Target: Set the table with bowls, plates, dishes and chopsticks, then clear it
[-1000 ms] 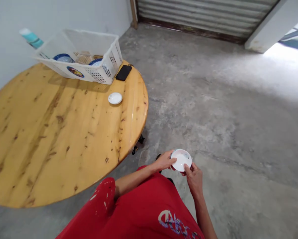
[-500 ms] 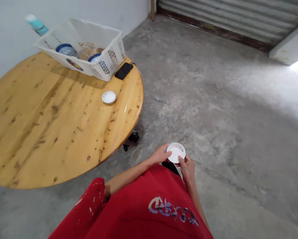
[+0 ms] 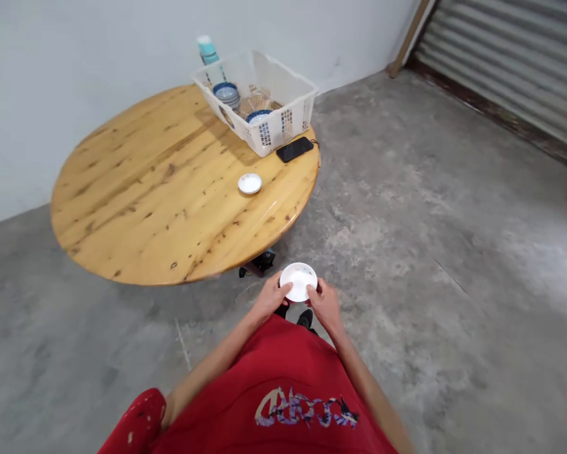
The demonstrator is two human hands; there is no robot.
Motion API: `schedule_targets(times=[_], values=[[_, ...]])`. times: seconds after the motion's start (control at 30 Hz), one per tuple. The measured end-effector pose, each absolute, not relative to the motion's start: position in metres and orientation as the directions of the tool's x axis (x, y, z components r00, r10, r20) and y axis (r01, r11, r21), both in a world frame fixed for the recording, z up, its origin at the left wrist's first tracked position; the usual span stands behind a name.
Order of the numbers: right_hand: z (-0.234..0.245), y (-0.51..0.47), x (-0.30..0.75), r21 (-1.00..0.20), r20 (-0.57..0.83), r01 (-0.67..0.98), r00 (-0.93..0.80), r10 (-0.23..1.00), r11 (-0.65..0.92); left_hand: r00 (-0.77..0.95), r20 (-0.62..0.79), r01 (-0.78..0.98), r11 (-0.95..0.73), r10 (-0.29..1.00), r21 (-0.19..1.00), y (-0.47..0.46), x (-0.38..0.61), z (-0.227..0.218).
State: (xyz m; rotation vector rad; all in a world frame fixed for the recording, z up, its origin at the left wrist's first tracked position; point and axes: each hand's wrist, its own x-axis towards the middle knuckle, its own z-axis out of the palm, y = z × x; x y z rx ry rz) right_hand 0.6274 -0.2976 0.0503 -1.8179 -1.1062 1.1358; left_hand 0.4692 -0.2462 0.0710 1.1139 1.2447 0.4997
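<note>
Between my two hands, in front of my red shirt, is a small white dish (image 3: pixel 299 281) with faint coloured marks inside. My left hand (image 3: pixel 270 296) grips its left rim, thumb over the edge. On the opposite side my right hand (image 3: pixel 325 303) holds the rim in the same way, with the fingers mostly hidden beneath. The dish is held over the floor, just off the table's near edge. A second small white dish (image 3: pixel 250 183) lies on the round wooden table (image 3: pixel 136 214).
A white plastic basket (image 3: pixel 283 129) at the table's back right contains blue-rimmed bowls (image 3: pixel 226 94). Beside it lies a black phone (image 3: pixel 295 149). Behind it stands a turquoise bottle (image 3: pixel 208 50) near the wall. Grey concrete floor (image 3: pixel 406 252) extends to the right, toward a corrugated shutter (image 3: pixel 510 69).
My view has turned left, so the table and basket appear farther right. Both hands still hold the dish, which now sits more squarely in front of me.
</note>
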Motion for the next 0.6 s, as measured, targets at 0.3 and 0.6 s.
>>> schedule_targets(times=[0.3,0.6], values=[[0.061,-0.181,0.601,-0.911,-0.274,0.321,-0.007,0.962,-0.258,0.093,-0.508,0.058,0.505,0.856,0.861,-0.162,0.436,0.059],[0.072,-0.028,0.579,-0.867,-0.253,0.441,0.01,0.967,-0.232,0.062,-0.353,0.118,0.345,0.933,0.931,-0.022,0.414,0.055]])
